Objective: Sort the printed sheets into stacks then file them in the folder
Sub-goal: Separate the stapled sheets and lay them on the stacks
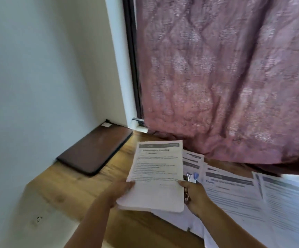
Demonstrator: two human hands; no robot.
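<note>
A thick stack of printed sheets (156, 174) is held just above the wooden table (70, 187). My left hand (122, 192) grips its lower left edge, thumb on top. My right hand (194, 196) grips its lower right edge. More printed sheets (234, 192) lie fanned out across the table to the right. Between the stack and those sheets, a metal clip mechanism with a blue lever (191, 176) shows by my right hand; the folder it belongs to is mostly hidden under the papers.
A closed dark brown laptop (96, 151) lies at the back left of the table against the white wall (37, 77). A pink patterned curtain (225, 77) hangs at the back right, its hem reaching the table.
</note>
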